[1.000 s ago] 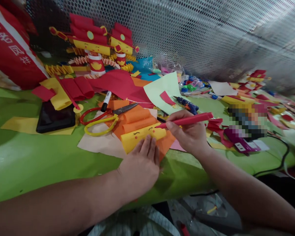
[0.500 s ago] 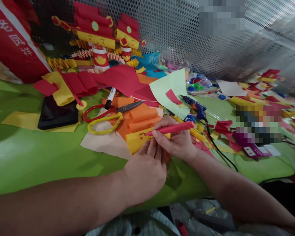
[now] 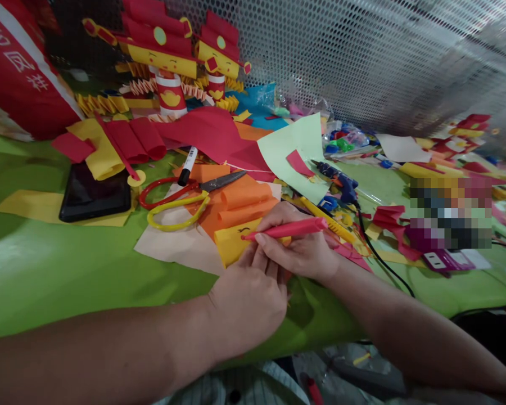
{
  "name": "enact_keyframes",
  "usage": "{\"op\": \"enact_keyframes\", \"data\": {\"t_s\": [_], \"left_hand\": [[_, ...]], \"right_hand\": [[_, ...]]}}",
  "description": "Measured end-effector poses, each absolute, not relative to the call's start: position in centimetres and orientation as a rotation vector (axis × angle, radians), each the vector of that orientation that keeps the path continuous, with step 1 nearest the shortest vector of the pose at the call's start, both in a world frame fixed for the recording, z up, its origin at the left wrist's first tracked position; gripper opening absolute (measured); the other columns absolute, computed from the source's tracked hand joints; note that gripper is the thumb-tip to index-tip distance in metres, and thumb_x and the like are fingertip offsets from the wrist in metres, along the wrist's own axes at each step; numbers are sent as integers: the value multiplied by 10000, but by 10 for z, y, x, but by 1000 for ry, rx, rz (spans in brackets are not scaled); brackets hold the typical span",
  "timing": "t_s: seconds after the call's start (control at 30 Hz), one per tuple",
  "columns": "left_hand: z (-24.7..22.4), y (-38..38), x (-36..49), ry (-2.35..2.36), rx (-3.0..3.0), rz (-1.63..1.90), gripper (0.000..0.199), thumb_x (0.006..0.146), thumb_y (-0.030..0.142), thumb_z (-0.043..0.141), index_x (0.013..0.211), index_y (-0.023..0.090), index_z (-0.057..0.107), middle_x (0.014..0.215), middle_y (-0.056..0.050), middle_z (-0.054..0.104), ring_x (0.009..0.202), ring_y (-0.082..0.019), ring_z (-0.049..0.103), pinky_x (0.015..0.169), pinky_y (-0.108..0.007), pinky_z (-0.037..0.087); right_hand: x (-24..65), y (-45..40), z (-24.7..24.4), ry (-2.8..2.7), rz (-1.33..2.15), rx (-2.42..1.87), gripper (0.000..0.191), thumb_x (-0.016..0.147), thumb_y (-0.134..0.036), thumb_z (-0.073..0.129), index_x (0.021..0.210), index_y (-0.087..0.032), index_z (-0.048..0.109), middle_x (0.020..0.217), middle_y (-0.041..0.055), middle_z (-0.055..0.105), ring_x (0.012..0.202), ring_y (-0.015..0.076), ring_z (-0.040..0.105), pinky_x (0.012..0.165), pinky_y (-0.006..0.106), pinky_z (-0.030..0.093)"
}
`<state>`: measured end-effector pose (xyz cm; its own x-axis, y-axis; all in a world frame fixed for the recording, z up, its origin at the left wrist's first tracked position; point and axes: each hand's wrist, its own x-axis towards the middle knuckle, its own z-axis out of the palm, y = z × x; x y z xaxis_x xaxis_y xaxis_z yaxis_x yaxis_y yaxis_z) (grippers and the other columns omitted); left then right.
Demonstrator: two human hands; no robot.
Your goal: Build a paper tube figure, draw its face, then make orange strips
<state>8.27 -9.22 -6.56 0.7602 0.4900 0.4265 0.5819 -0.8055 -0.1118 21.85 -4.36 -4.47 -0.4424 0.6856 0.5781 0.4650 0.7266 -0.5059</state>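
Note:
My right hand (image 3: 297,244) is closed around a pinkish-red marker (image 3: 293,227). The marker's tip touches a curved piece of yellow paper (image 3: 227,243), on which a dark curved eye line and a small red spot show. Closed on the lower edge of that paper is my left hand (image 3: 251,304), its fingertips partly hidden beside my right hand. Orange folded paper (image 3: 247,199) lies just behind. Scissors (image 3: 181,199) with red and yellow handles rest to the left, and a black-capped white marker (image 3: 188,167) lies by their red handle.
Paper figures (image 3: 168,67) with red hats stand at the back left. A dark phone (image 3: 93,194) lies on the green table (image 3: 88,275). Right of my hands are a glue gun (image 3: 339,180) with a black cord, paper scraps and a purple power strip (image 3: 444,259).
The marker tip has moved slightly down and left on the yellow paper, from beside the eye line to the red spot. My left hand stays in place. The camera view has shifted a little.

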Motion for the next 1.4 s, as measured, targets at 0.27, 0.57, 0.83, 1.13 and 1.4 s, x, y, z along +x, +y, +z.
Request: {"op": "enact_keyframes", "data": {"t_s": [0.27,0.57,0.83,1.13,1.4], "left_hand": [[-66,-92,83,-840,-2728,-543,300,850,264,526,1000,68,696,918,-168,718,882,-291,663,772,-405,491],[-65,-92,83,-840,-2717,-548,328,856,274,519,1042,56,679,923,-173,712,910,-299,653,787,-409,487],[-64,-92,83,-835,-2704,-549,285,830,264,547,974,72,701,840,-142,718,762,-257,652,733,-393,491],[-65,-92,83,-807,-2699,-567,281,816,248,568,982,67,704,725,-122,703,698,-259,642,651,-381,484],[-64,-91,82,-828,-2710,-544,269,808,270,577,939,80,715,775,-120,715,743,-253,655,739,-385,497]], "right_hand": [[219,-43,-43,-2149,376,-854,73,795,-197,554,730,-226,536,616,7,629,587,148,575,580,314,477],[219,-42,-44,-2146,343,-837,74,802,-182,546,743,-224,532,625,3,631,603,152,577,628,334,486],[217,-42,-45,-2173,334,-850,60,810,-188,547,756,-213,543,647,10,637,612,144,578,596,308,485],[214,-44,-41,-2179,368,-866,91,793,-175,540,745,-250,523,644,2,642,620,159,594,617,329,498],[217,-41,-45,-2152,384,-803,49,796,-185,550,757,-206,530,632,12,634,590,140,576,577,297,480]]}}
